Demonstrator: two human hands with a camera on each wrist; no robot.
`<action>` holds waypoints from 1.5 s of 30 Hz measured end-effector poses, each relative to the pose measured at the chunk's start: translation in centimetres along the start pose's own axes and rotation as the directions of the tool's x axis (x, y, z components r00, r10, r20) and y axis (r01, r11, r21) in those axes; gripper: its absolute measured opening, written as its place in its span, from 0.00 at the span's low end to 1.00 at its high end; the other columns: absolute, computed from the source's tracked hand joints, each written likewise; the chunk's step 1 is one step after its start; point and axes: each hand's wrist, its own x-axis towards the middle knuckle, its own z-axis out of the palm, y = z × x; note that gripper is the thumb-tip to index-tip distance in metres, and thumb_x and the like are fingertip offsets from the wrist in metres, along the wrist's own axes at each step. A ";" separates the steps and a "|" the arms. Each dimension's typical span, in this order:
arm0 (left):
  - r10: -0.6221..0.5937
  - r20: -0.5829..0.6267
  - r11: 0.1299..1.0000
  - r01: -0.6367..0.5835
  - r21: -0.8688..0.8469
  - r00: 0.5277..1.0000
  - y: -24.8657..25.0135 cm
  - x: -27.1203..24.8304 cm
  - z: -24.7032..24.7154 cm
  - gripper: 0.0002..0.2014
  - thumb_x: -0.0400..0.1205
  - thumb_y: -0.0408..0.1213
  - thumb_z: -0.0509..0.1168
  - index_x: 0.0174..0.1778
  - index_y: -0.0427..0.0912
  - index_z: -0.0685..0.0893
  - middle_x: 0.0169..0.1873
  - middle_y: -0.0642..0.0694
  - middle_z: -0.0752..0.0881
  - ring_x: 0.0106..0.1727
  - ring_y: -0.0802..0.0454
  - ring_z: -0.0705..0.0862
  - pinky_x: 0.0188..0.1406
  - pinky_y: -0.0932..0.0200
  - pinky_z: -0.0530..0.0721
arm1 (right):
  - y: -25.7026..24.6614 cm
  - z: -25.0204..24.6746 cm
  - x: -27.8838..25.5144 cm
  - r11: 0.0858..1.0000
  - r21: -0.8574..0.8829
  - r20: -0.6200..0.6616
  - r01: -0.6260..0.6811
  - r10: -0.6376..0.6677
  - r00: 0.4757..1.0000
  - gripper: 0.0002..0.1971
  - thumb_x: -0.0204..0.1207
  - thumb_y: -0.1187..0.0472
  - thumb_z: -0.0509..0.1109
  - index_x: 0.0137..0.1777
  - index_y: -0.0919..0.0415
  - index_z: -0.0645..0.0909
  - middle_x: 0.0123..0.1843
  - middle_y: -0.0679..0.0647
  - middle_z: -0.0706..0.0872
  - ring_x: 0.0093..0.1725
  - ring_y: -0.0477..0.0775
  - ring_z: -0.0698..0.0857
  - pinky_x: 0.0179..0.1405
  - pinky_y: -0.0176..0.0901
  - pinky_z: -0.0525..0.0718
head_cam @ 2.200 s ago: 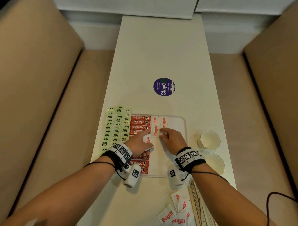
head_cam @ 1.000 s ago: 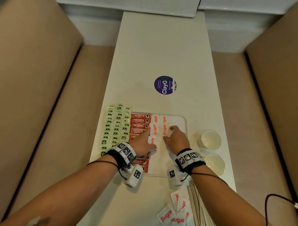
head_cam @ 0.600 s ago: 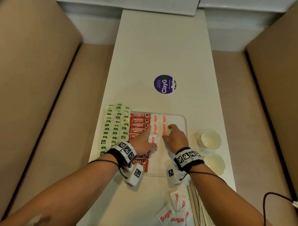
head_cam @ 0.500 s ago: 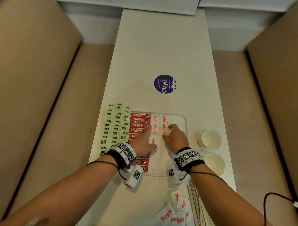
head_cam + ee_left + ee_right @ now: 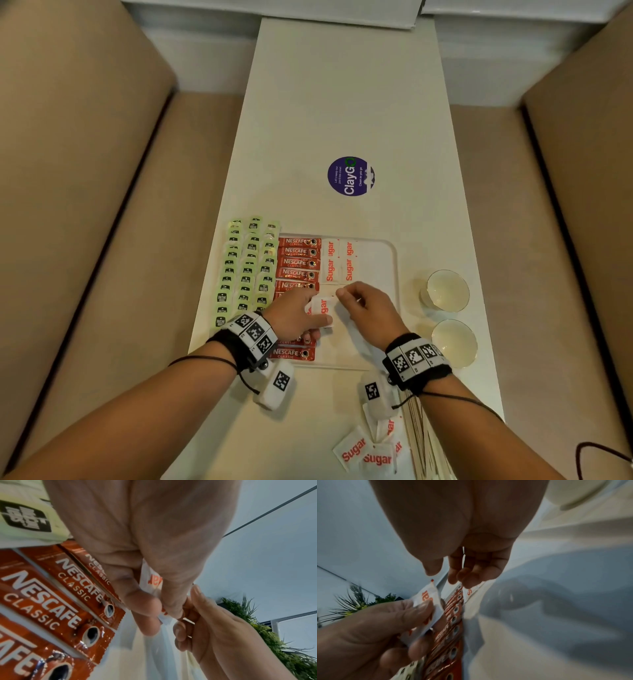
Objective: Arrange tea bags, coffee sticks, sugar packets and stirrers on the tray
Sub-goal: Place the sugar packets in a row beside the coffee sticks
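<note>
A white tray holds a column of red Nescafe coffee sticks and, beside them, two rows of white sugar packets. My left hand hovers over the tray's near left part and pinches a sugar packet between thumb and fingers, as the left wrist view also shows. My right hand is close beside it, fingertips at the packet's far corner. In the right wrist view the right hand has thumb and fingers apart with nothing between them. Green tea bags lie in rows left of the tray.
Two small cups stand right of the tray. Loose sugar packets and wooden stirrers lie at the near edge under my right forearm. A round purple sticker is farther up the narrow white table, with beige seats on both sides.
Both hands drew back toward me from the laid sugar rows. The right hand left the packets on the tray and came to the packet in the left hand.
</note>
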 end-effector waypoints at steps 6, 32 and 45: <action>0.049 -0.016 0.999 -0.049 -0.018 0.999 0.1 -1.0 0.0 0.19 0.80 0.36 0.76 0.68 0.47 0.84 0.43 0.49 0.93 0.35 0.51 0.90 0.36 0.52 0.90 | 0.9 1.3 -1.9 0.998 0.040 0.123 0.049 -0.053 0.991 0.10 0.84 0.48 0.70 0.45 0.50 0.88 0.41 0.44 0.88 0.34 0.38 0.80 0.41 0.38 0.78; -0.178 -0.169 0.941 0.118 -0.316 0.969 -1.2 -2.9 0.2 0.12 0.91 0.37 0.58 0.56 0.36 0.86 0.52 0.32 0.90 0.42 0.45 0.88 0.39 0.52 0.87 | 1.2 0.7 1.6 0.980 -0.176 -0.013 -0.092 0.091 0.996 0.10 0.86 0.53 0.66 0.50 0.54 0.87 0.52 0.49 0.90 0.51 0.50 0.87 0.56 0.46 0.85; -0.130 -0.221 0.973 0.082 -0.217 0.966 -2.0 -3.1 -0.8 0.09 0.87 0.37 0.67 0.51 0.39 0.91 0.50 0.40 0.92 0.43 0.49 0.91 0.43 0.52 0.90 | 0.2 2.1 3.1 0.945 -0.253 -0.081 -0.206 0.191 0.978 0.18 0.83 0.53 0.67 0.35 0.63 0.87 0.37 0.52 0.91 0.38 0.53 0.89 0.45 0.49 0.90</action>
